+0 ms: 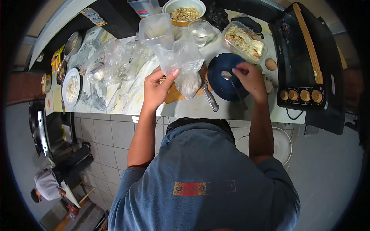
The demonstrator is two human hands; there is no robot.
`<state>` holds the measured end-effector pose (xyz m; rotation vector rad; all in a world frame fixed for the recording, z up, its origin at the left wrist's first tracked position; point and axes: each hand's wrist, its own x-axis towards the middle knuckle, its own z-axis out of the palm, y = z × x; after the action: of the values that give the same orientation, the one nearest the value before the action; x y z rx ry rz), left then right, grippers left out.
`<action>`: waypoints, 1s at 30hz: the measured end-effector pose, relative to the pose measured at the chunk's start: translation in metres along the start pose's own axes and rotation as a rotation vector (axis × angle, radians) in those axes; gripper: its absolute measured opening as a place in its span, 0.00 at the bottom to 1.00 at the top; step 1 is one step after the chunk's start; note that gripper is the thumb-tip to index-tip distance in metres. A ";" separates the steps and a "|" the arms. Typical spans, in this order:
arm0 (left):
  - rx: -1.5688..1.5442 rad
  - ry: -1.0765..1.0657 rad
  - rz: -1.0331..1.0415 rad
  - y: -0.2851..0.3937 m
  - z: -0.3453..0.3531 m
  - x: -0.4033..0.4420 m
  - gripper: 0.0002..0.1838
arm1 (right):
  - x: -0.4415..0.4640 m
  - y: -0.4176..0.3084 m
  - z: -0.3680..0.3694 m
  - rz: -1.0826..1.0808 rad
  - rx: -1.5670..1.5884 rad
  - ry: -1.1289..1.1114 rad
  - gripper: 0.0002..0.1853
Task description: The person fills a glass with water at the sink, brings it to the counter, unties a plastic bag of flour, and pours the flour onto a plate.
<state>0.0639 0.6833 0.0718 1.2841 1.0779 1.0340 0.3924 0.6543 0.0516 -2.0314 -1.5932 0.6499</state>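
1 clear bag (189,57) in L hand (157,87), upper ctr of frame: thin, see-thru, crumpled, flared at top, btm corner packed w/ a whitish clump (189,85). L grip pinches its side btwn thumb & bent fingers. R hand (252,80) is over 1 dark blue plate (217,86), ctr-right; R grip half-curled, fingertips near 1 spoon (226,75) on the plate, can't tell if they pinch anything. Spoon: shiny metal, bowl end toward plate ctr, handle out past the lower-right rim.

Just L of the plate, 1 knife (210,99) w/ dark handle pointing down the frame, by 1 wooden board (175,96) partly under the bag. Upper ctr: 1 bowl (185,14) of chopped pcs, 1 clear cup (199,34), 2 plastic tubs (156,30). Upper right: 1 clear container (243,41) w/ shredded noodle-like food & veg, 1 brownish round item (270,64) beside it, then 1 black oven (304,57) w/ 4 knobs (305,95). Left on tabletop (127,99): loose clear plastic (125,63), exact no. unclear, & 1 white plate (72,87) of white food. Lower left, 1 other person (48,184) w/ a pale board (71,196), well apart.
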 end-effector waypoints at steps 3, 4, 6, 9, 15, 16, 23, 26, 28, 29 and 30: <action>0.013 -0.003 0.085 -0.001 0.003 0.003 0.09 | -0.038 0.007 0.007 0.166 -0.136 -0.069 0.18; -0.016 -0.007 0.077 -0.004 0.003 0.004 0.10 | -0.046 0.008 0.011 0.180 -0.137 -0.064 0.18; -0.047 -0.030 0.061 -0.006 0.005 0.004 0.11 | -0.059 0.008 0.021 0.236 -0.192 -0.032 0.15; -0.140 -0.036 0.021 -0.003 0.012 0.005 0.11 | -0.066 0.020 0.038 0.088 -0.321 0.110 0.11; -0.137 -0.007 -0.013 -0.005 0.010 0.006 0.10 | -0.072 0.026 0.042 0.089 -0.399 0.243 0.08; -0.135 -0.011 -0.014 -0.005 0.010 0.006 0.10 | -0.072 0.028 0.040 0.094 -0.397 0.244 0.08; -0.170 0.058 0.007 -0.010 0.007 0.005 0.10 | -0.067 0.041 0.030 0.086 -0.539 0.302 0.09; -0.184 0.072 0.008 -0.012 0.006 0.003 0.10 | -0.063 0.050 0.033 0.093 -0.516 0.281 0.08; -0.184 0.089 0.014 -0.011 0.009 0.001 0.11 | -0.064 0.050 0.035 0.118 -0.496 0.225 0.08; -0.187 0.106 0.015 -0.009 0.010 0.001 0.10 | -0.064 0.048 0.037 0.055 -0.486 0.326 0.08; -0.190 0.123 0.014 -0.009 0.012 0.001 0.10 | -0.064 0.044 0.039 -0.009 -0.473 0.426 0.10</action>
<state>0.0754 0.6815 0.0631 1.0880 1.0370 1.2091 0.3869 0.5859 -0.0015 -2.2839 -1.5887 -0.1876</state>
